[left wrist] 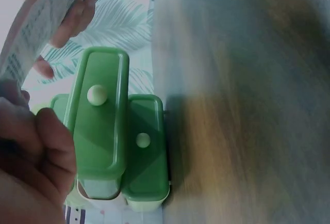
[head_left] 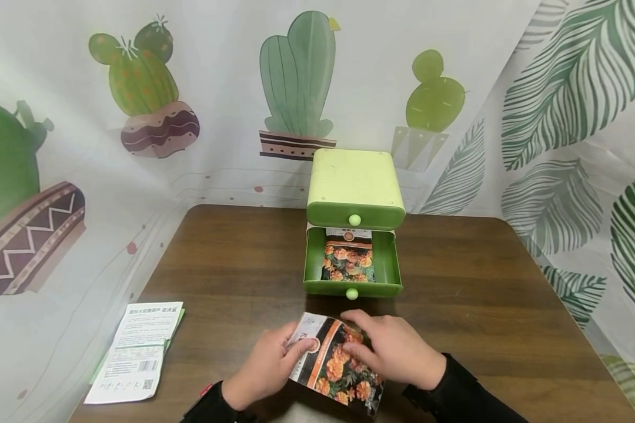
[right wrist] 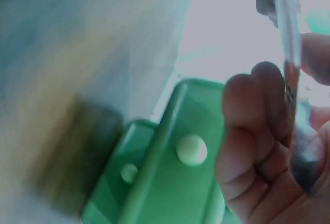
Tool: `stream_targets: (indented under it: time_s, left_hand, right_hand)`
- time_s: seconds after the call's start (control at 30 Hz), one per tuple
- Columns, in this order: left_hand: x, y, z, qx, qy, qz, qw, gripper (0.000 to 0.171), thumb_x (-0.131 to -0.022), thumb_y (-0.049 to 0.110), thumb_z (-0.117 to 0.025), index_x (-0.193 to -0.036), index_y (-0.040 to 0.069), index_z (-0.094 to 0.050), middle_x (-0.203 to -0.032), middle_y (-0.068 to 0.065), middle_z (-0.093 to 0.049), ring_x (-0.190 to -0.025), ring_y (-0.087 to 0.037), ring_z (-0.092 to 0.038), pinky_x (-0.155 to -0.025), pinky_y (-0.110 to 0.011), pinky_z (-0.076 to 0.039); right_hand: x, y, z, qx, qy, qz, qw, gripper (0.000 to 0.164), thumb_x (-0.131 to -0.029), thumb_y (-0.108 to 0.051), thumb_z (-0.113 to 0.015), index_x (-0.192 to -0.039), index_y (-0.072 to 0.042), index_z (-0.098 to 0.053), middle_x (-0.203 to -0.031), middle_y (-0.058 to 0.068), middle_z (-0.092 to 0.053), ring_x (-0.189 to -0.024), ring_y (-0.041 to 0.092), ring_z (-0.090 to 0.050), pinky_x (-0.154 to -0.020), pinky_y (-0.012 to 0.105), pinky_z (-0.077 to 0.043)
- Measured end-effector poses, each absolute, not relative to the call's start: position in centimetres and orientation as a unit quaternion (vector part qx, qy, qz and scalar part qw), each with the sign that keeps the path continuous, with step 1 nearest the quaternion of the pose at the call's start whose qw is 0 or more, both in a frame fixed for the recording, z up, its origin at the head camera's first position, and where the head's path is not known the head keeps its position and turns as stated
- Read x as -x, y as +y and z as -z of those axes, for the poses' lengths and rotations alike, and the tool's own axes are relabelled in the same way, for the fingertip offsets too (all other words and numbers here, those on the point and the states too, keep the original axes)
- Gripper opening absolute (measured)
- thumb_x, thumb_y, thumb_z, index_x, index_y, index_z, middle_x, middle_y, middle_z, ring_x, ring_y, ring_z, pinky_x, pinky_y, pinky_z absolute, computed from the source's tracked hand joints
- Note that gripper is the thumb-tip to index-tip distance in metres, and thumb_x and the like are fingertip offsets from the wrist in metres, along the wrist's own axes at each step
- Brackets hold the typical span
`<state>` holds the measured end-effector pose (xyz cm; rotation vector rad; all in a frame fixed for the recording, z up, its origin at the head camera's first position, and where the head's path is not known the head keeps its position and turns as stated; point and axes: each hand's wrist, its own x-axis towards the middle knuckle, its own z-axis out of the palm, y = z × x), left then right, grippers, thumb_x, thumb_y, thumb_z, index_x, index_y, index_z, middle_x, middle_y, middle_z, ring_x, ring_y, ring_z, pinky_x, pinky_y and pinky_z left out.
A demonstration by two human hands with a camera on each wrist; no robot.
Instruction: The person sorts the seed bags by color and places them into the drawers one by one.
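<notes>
A flower seed packet (head_left: 334,370) with orange marigolds and a dark band is held tilted over the near part of the table. My left hand (head_left: 268,363) pinches its pale end, thumb on the printed face. At the flowered end, my right hand (head_left: 399,351) grips it between thumb and fingers; the right wrist view shows the packet (right wrist: 293,105) edge-on there. Just beyond both hands, a green drawer (head_left: 352,288) is pulled out of a small cabinet (head_left: 356,176). Inside it lies a similar marigold packet (head_left: 349,258), face up.
In the left wrist view, a lower drawer (left wrist: 147,154) sits pushed in beneath the pulled-out one. White printed packets (head_left: 137,352) lie stacked at the table's left edge. A cactus-and-leaf patterned cloth (head_left: 222,70) hangs behind the brown table (head_left: 455,305).
</notes>
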<state>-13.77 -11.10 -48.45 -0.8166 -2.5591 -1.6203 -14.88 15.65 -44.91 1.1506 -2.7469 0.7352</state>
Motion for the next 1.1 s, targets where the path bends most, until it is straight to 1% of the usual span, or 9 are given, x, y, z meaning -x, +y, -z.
stream_targets:
  time_s: [0.13, 0.23, 0.3, 0.47, 0.67, 0.8, 0.9, 1.03, 1.1]
  left_hand:
    - [14.1, -11.7, 47.9, 0.203, -0.816, 0.541, -0.005, 0.022, -0.100, 0.025, -0.062, -0.109, 0.005, -0.064, -0.075, 0.004, -0.071, -0.056, -0.005, -0.065, -0.050, -0.026, -0.053]
    - [14.4, -12.2, 47.4, 0.160, -0.812, 0.561, -0.015, 0.025, -0.100, 0.028, -0.063, -0.109, 0.005, -0.060, -0.077, 0.001, -0.070, -0.057, -0.011, -0.066, -0.050, -0.030, -0.054]
    - [14.6, -12.4, 47.0, 0.137, -0.811, 0.569, -0.019, 0.027, -0.098, 0.030, -0.065, -0.110, 0.006, -0.058, -0.077, 0.001, -0.068, -0.058, -0.013, -0.066, -0.050, -0.031, -0.054]
    - [14.9, -12.8, 46.4, 0.127, -0.800, 0.585, -0.041, 0.031, -0.096, 0.028, -0.068, -0.113, 0.004, -0.057, -0.080, -0.002, -0.069, -0.061, -0.018, -0.068, -0.053, -0.033, -0.056]
    - [14.9, -12.7, 46.7, 0.179, -0.742, 0.640, -0.087, 0.053, -0.096, 0.015, -0.066, -0.141, 0.006, -0.039, -0.108, -0.016, -0.066, -0.082, -0.026, -0.071, -0.065, -0.039, -0.059]
    - [14.8, -13.1, 47.1, 0.285, -0.734, 0.616, -0.017, 0.076, -0.093, 0.010, -0.065, -0.157, 0.011, -0.024, -0.146, -0.021, -0.036, -0.113, -0.034, -0.056, -0.087, -0.039, -0.053]
    - [14.7, -13.3, 47.0, 0.351, -0.754, 0.552, 0.050, 0.076, -0.095, 0.025, -0.064, -0.158, 0.009, -0.025, -0.157, -0.019, -0.019, -0.131, -0.036, -0.040, -0.100, -0.047, -0.042]
    - [14.3, -13.3, 46.7, 0.377, -0.775, 0.503, 0.073, 0.084, -0.095, 0.037, -0.063, -0.159, 0.006, -0.020, -0.158, -0.012, -0.029, -0.140, -0.031, -0.031, -0.106, -0.054, -0.031]
    - [14.1, -13.3, 46.7, 0.370, -0.786, 0.489, 0.080, 0.089, -0.092, 0.031, -0.067, -0.160, 0.008, -0.016, -0.153, -0.007, -0.040, -0.136, -0.030, -0.036, -0.105, -0.051, -0.033]
  right_hand:
    - [14.7, 16.6, 44.2, -0.416, -0.877, -0.223, 0.087, 0.061, -0.099, -0.027, -0.065, -0.153, -0.017, -0.040, -0.129, 0.002, -0.059, -0.098, 0.006, -0.061, -0.080, 0.031, -0.049]
    - [14.7, 17.1, 43.7, -0.467, -0.850, -0.213, 0.120, 0.067, -0.090, -0.005, -0.059, -0.153, -0.021, -0.043, -0.150, 0.010, -0.043, -0.134, 0.023, -0.044, -0.099, 0.041, -0.042]
    - [14.7, 17.4, 43.4, -0.500, -0.829, -0.210, 0.137, 0.078, -0.076, 0.005, -0.056, -0.150, -0.018, -0.047, -0.155, 0.015, -0.037, -0.140, 0.031, -0.037, -0.106, 0.045, -0.036]
    - [14.6, 17.4, 43.2, -0.535, -0.803, -0.187, 0.183, 0.074, -0.066, 0.003, -0.061, -0.138, -0.014, -0.060, -0.154, 0.021, -0.035, -0.141, 0.042, -0.031, -0.115, 0.049, -0.022]
    - [14.6, 17.1, 42.8, -0.551, -0.785, -0.178, 0.222, 0.035, -0.099, -0.009, -0.045, -0.126, 0.000, -0.066, -0.144, 0.016, -0.052, -0.135, 0.034, -0.045, -0.112, 0.044, -0.031]
    - [14.9, 17.2, 42.2, -0.563, -0.762, -0.196, 0.251, 0.041, -0.101, -0.003, -0.032, -0.122, 0.005, -0.066, -0.131, 0.017, -0.062, -0.122, 0.031, -0.058, -0.102, 0.041, -0.044]
    - [15.0, 17.5, 41.8, -0.568, -0.750, -0.205, 0.271, 0.043, -0.098, 0.004, -0.029, -0.119, 0.005, -0.067, -0.125, 0.019, -0.064, -0.116, 0.032, -0.062, -0.096, 0.040, -0.049]
    - [15.0, 17.7, 41.7, -0.569, -0.740, -0.215, 0.286, 0.039, -0.101, 0.003, -0.033, -0.117, 0.003, -0.068, -0.120, 0.019, -0.067, -0.110, 0.031, -0.065, -0.092, 0.039, -0.052]
    - [15.1, 17.7, 41.6, -0.570, -0.737, -0.219, 0.290, 0.036, -0.103, 0.000, -0.035, -0.118, 0.002, -0.068, -0.118, 0.018, -0.067, -0.109, 0.030, -0.065, -0.090, 0.038, -0.053]
